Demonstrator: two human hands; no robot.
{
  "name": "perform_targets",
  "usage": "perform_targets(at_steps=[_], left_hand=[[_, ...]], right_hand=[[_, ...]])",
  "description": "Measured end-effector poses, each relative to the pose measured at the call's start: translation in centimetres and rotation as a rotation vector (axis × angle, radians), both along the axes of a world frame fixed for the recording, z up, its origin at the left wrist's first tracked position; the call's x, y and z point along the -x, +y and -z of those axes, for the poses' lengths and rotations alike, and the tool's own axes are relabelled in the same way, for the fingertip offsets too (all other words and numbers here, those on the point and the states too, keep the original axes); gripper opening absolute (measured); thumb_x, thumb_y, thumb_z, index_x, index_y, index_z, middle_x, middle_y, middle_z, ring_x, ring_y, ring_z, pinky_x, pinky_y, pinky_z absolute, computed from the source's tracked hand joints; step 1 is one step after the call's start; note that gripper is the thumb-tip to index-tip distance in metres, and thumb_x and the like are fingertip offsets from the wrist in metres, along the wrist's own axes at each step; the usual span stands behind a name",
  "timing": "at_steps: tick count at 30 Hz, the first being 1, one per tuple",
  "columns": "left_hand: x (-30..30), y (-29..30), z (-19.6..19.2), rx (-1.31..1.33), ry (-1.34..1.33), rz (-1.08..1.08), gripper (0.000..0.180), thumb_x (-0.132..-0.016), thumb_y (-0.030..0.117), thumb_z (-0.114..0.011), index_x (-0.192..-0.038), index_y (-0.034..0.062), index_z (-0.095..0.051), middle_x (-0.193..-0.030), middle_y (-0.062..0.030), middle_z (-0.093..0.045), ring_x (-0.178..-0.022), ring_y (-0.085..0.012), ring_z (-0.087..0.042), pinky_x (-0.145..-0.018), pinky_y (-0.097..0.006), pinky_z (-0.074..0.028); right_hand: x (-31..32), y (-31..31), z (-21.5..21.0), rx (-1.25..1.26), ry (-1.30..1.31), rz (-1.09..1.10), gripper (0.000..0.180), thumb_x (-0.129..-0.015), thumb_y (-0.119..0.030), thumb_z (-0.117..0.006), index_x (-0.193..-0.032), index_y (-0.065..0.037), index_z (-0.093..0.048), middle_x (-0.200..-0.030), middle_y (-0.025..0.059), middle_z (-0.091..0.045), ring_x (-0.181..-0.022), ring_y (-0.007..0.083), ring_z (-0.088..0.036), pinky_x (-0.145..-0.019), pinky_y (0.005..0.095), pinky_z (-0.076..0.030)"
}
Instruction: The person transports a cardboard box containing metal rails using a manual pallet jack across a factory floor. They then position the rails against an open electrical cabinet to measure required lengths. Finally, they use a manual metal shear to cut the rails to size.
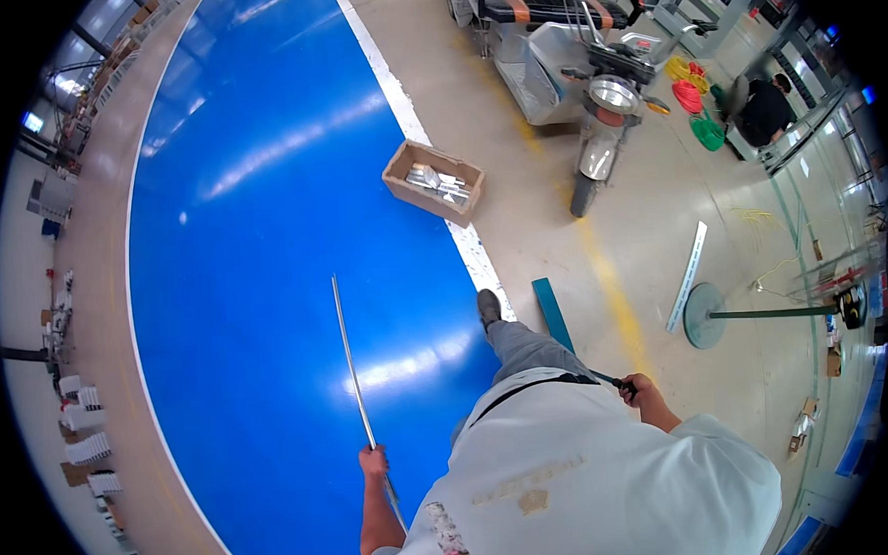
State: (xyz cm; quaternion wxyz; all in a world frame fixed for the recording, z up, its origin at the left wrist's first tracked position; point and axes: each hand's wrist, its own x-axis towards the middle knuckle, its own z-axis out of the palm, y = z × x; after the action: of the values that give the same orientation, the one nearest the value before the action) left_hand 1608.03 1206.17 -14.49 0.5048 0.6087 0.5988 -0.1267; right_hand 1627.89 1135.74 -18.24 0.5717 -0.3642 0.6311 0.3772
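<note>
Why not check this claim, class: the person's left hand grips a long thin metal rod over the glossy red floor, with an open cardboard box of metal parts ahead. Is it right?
One detail is wrong: the floor is blue, not red. The head view shows the left hand gripping the long thin metal rod over the glossy blue floor, with the open cardboard box of metal parts ahead.
</note>
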Motion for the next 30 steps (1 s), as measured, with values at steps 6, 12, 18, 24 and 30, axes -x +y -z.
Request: perform_targets(at_steps=[6, 12, 18, 24, 30], left_hand=[[-11.9, 3.7, -0.9, 0.086, 0.122, -0.102, 0.008, -0.078, 0.009, -0.059, -0.079, 0.0029, -0.055, -0.057, -0.0041, -0.045, -0.042, -0.0156, -0.043, -0.035, -0.033, -0.034], [-26.2, 9.0, 2.5, 0.154, 0.101, -0.15, 0.008, -0.078, 0.009, -0.059, -0.079, 0.0019, -0.054, -0.058, -0.0044, -0.044, -0.042, -0.0157, -0.041, -0.036, -0.034, -0.032], [-40.9, 20.2, 5.9, 0.206, 0.084, -0.092, 0.012, -0.078, 0.01, -0.062, -0.08, 0.0, -0.056, -0.059, -0.0053, -0.046, -0.044, -0.0162, -0.044, -0.037, -0.034, -0.034], [-58.5, 36.1, 4.6, 0.117, 0.141, 0.104, 0.015, -0.078, 0.01, -0.063, -0.084, -0.0031, -0.058, -0.059, -0.008, -0.051, -0.043, -0.0178, -0.049, -0.035, -0.036, -0.037], [-73.3, 49.5, 5.7, 0.042, -0.008, 0.145, 0.012, -0.076, 0.009, -0.063, -0.081, -0.0012, -0.06, -0.055, -0.0072, -0.05, -0.041, -0.0179, -0.049, -0.035, -0.035, -0.037]], right_hand=[[-15.9, 7.9, 0.5, -0.021, 0.027, -0.031, 0.015, -0.087, -0.02, -0.053, -0.087, -0.005, -0.05, -0.063, 0.0031, -0.049, -0.048, 0.0109, -0.045, -0.039, 0.0206, -0.033], [-30.1, 16.8, 1.0, 0.004, 0.002, -0.07, 0.015, -0.088, -0.021, -0.053, -0.09, -0.006, -0.05, -0.063, 0.0042, -0.05, -0.049, 0.0109, -0.047, -0.039, 0.0204, -0.034], [-43.5, 27.9, 0.5, 0.017, -0.005, -0.021, 0.018, -0.087, -0.022, -0.054, -0.093, -0.006, -0.049, -0.065, 0.0057, -0.052, -0.048, 0.0115, -0.047, -0.04, 0.0199, -0.036], [-57.0, 39.3, -2.3, 0.004, -0.059, 0.103, 0.018, -0.087, -0.021, -0.052, -0.091, -0.004, -0.048, -0.063, 0.0052, -0.049, -0.049, 0.0123, -0.047, -0.038, 0.0202, -0.037], [-72.5, 49.5, -1.6, -0.001, -0.001, 0.162, 0.017, -0.085, -0.019, -0.053, -0.09, -0.004, -0.048, -0.064, 0.0057, -0.049, -0.046, 0.0123, -0.045, -0.038, 0.0203, -0.036]])
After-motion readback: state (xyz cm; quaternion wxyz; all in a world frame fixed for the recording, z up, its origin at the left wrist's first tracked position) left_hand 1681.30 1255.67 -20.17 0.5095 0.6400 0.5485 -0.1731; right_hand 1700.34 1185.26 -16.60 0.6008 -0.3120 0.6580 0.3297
